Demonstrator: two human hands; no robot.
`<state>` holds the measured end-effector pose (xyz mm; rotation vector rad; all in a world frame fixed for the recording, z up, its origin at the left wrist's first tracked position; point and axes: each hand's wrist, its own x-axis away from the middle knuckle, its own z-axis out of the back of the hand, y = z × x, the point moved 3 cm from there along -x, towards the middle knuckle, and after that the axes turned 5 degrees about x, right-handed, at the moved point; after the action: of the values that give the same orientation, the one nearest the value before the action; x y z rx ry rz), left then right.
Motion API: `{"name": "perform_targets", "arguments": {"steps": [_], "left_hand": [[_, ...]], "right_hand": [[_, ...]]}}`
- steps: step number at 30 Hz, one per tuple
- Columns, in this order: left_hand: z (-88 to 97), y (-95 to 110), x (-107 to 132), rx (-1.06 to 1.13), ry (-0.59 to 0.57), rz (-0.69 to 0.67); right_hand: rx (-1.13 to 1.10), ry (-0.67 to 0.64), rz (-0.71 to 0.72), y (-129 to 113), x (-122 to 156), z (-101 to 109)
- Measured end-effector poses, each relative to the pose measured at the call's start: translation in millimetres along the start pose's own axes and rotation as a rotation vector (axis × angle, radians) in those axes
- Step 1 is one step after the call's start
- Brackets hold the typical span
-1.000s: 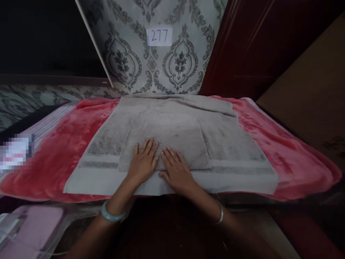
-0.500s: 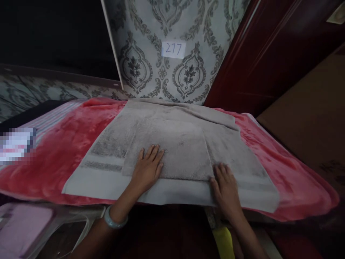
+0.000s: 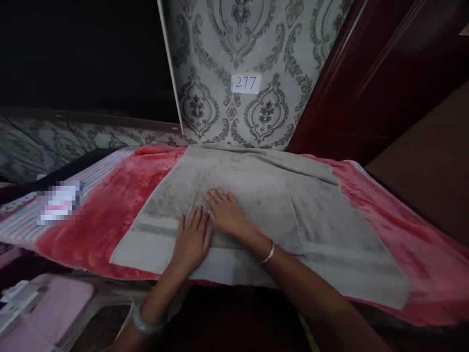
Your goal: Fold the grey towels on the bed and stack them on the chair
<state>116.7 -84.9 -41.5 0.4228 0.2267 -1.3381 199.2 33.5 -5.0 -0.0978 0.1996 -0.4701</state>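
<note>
A large grey towel (image 3: 322, 215) lies spread over a red plush blanket (image 3: 98, 220). On its middle rests a smaller grey cloth panel (image 3: 271, 210), perhaps a second towel or a folded layer; I cannot tell which. My left hand (image 3: 192, 242) lies flat at the panel's left edge, fingers stretched out and pointing away from me. Just right of it and a little farther off, my right hand (image 3: 227, 212) presses flat on the panel, its forearm crossing the cloth from the lower right. The two hands are close together, and neither grips anything.
Behind the blanket stands a patterned wall with a paper label reading 277 (image 3: 245, 83). A dark television screen (image 3: 84, 58) is at the left, a dark red wooden panel (image 3: 340, 88) at the right. A pink object (image 3: 62, 303) sits low at the left. A blurred patch covers something on the blanket.
My right hand has moved left and farther away across the panel, from its right edge to beside my left hand. My left hand stays near the panel's left edge. The view has shifted slightly.
</note>
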Motion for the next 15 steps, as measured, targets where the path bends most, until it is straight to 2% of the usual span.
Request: {"name": "perform_targets", "arguments": {"steps": [3, 7, 12, 15], "left_hand": [[-10.4, -1.9, 5.3, -0.008, -0.036, -0.001], [-13.5, -3.5, 6.3, -0.008, -0.025, -0.012], [-13.6, -4.9, 8.3, 0.019, -0.010, 0.000], [-9.0, -7.6, 7.0, 0.065, -0.042, 0.023]], "right_hand": [[-0.013, -0.061, -0.001, 9.1, -4.2, -15.7], [0.002, -0.036, -0.066, 41.0, 16.6, -19.5], [0.084, -0.059, -0.340, 103.5, 59.3, -6.5], [0.142, -0.069, -0.507, 131.1, 76.5, 5.1]]}}
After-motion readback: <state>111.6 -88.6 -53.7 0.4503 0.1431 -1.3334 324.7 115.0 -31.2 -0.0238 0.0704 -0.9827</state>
